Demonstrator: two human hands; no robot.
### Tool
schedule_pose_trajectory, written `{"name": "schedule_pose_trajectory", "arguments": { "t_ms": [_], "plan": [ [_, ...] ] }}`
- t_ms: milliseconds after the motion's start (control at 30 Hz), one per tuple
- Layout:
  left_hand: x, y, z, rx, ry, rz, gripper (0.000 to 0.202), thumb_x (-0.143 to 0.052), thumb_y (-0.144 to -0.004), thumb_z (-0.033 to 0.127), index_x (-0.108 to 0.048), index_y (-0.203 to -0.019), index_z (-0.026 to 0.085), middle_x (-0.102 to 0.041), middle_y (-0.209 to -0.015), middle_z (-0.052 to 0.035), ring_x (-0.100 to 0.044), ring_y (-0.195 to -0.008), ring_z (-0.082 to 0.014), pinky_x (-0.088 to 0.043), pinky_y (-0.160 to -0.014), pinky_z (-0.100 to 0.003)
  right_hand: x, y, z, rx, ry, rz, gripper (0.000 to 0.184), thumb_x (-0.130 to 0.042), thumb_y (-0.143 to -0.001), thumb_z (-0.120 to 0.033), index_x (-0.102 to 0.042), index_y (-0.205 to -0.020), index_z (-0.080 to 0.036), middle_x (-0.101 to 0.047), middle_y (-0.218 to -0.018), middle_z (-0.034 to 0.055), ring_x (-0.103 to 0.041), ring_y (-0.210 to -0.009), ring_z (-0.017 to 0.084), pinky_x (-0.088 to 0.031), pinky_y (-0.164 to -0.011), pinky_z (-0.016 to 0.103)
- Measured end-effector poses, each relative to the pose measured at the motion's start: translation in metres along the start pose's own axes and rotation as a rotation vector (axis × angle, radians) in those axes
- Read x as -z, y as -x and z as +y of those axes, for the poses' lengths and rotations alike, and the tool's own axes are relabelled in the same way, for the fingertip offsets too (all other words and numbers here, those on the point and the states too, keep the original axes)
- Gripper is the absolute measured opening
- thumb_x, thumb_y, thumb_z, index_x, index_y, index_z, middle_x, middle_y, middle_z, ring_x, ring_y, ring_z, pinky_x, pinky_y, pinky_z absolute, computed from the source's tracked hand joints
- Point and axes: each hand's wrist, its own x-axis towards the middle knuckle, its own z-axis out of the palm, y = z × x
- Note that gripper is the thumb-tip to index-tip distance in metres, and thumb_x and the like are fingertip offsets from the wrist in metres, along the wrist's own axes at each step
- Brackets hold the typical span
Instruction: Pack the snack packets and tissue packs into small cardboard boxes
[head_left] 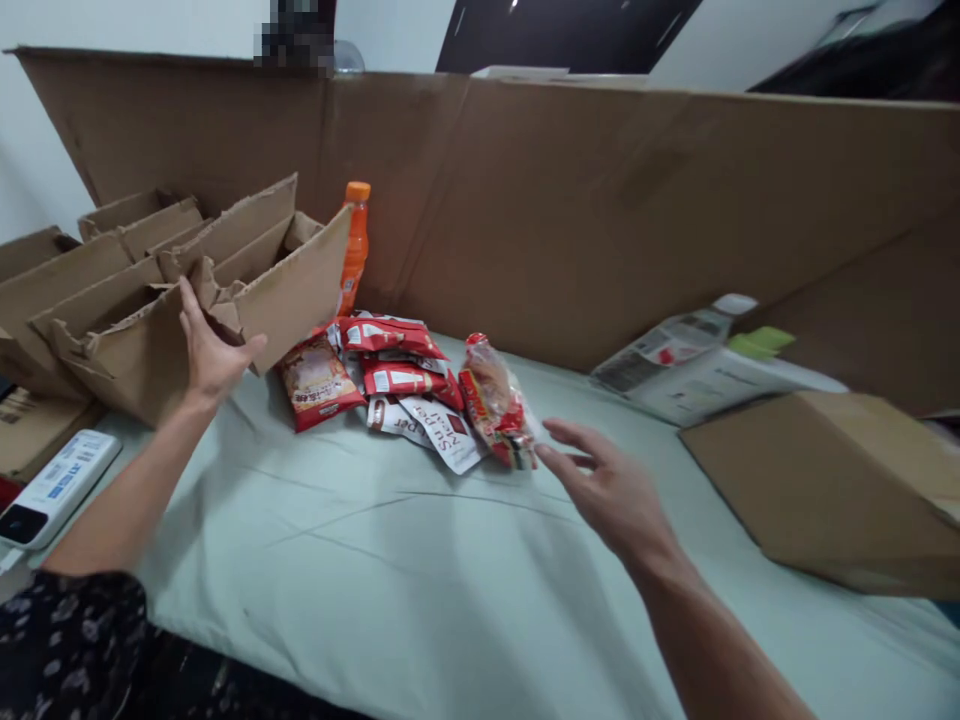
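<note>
My left hand [210, 350] rests its spread fingers against the front of a torn cardboard box [247, 280] at the left, holding nothing. My right hand [611, 485] hovers open over the pale green sheet [390, 580], fingers apart, just right of a clear snack packet with red print [496, 400]. A pile of red and white snack packets [397, 385] lies between the hands, and a red packet with a picture of biscuits [319, 380] sits at the pile's left. An orange drink bottle [355, 245] stands upright behind the pile.
A tall cardboard wall [600, 210] runs along the back. More open cardboard boxes [75, 290] crowd the left. A flat brown box [832, 480] lies at the right, with papers and a white-capped bottle [697, 350] behind it. A white remote-like device [52, 490] lies at far left.
</note>
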Motion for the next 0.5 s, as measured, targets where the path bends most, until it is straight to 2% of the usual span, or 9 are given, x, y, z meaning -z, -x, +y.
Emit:
{"name": "schedule_pose_trajectory", "arguments": {
  "t_ms": [67,133,233,300,400,467,500],
  "plan": [
    [-0.032,-0.02,-0.012,0.086,-0.039,0.006,0.135,-0.091,-0.057,0.02,-0.009,-0.164,0.02,-0.027,-0.166,-0.0197,-0.026,-0.157,-0.0388,-0.024,-0.13,-0.054,0.002,0.018,0.008,-0.024,0.004,0.027,0.06,-0.061,-0.079,-0.071,-0.074,-0.115,-0.023,-0.072,-0.127,0.0153,-0.073,-0.097,0.031,-0.061,-0.079,0.044],
    [-0.057,-0.032,-0.023,0.153,-0.061,0.01,0.131,-0.089,-0.058,0.016,-0.011,-0.164,0.019,-0.031,-0.163,-0.0213,-0.029,-0.155,-0.0397,-0.025,-0.128,-0.056,0.006,0.034,0.019,-0.053,0.018,0.041,0.06,-0.061,-0.079,-0.071,-0.074,-0.114,-0.024,-0.071,-0.131,0.0143,-0.073,-0.096,0.03,-0.061,-0.077,0.043],
    [-0.084,-0.042,-0.036,0.233,-0.094,0.016,0.127,-0.087,-0.061,0.015,-0.012,-0.164,0.018,-0.03,-0.162,-0.0241,-0.029,-0.154,-0.0433,-0.024,-0.127,-0.061,0.011,0.052,0.033,-0.103,0.032,0.043,0.059,-0.06,-0.078,-0.073,-0.074,-0.111,-0.027,-0.07,-0.133,0.013,-0.073,-0.098,0.031,-0.062,-0.076,0.044],
    [-0.094,-0.044,-0.042,0.262,-0.113,0.006,0.126,-0.087,-0.065,0.018,-0.009,-0.164,0.012,-0.026,-0.163,-0.0291,-0.028,-0.154,-0.0461,-0.024,-0.126,-0.063,0.011,0.058,0.04,-0.144,0.03,0.038,0.058,-0.06,-0.077,-0.074,-0.074,-0.11,-0.028,-0.07,-0.134,0.0124,-0.072,-0.098,0.032,-0.062,-0.074,0.045],
    [-0.096,-0.036,-0.046,0.249,-0.13,-0.031,0.127,-0.087,-0.07,0.023,-0.004,-0.164,0.007,-0.009,-0.168,-0.0335,-0.018,-0.157,-0.0471,-0.02,-0.127,-0.062,0.006,0.057,0.045,-0.197,0.019,0.036,0.062,-0.061,-0.075,-0.076,-0.072,-0.113,-0.029,-0.068,-0.136,0.0134,-0.073,-0.099,0.034,-0.062,-0.071,0.046],
    [-0.09,-0.022,-0.049,0.215,-0.133,-0.073,0.124,-0.085,-0.074,0.029,-0.003,-0.165,0.009,0.001,-0.171,-0.0285,-0.008,-0.16,-0.0446,-0.014,-0.129,-0.059,-0.001,0.052,0.046,-0.214,-0.002,0.04,0.069,-0.062,-0.074,-0.076,-0.069,-0.121,-0.027,-0.067,-0.137,0.0155,-0.072,-0.106,0.036,-0.063,-0.079,0.049],
    [-0.086,-0.013,-0.05,0.198,-0.13,-0.105,0.119,-0.083,-0.078,0.033,-0.005,-0.165,0.01,0.002,-0.173,-0.0252,-0.005,-0.161,-0.0433,-0.013,-0.129,-0.058,-0.005,0.048,0.045,-0.222,-0.015,0.04,0.074,-0.063,-0.074,-0.076,-0.067,-0.127,-0.026,-0.066,-0.138,0.0169,-0.071,-0.111,0.038,-0.062,-0.084,0.05]
  ]
}}
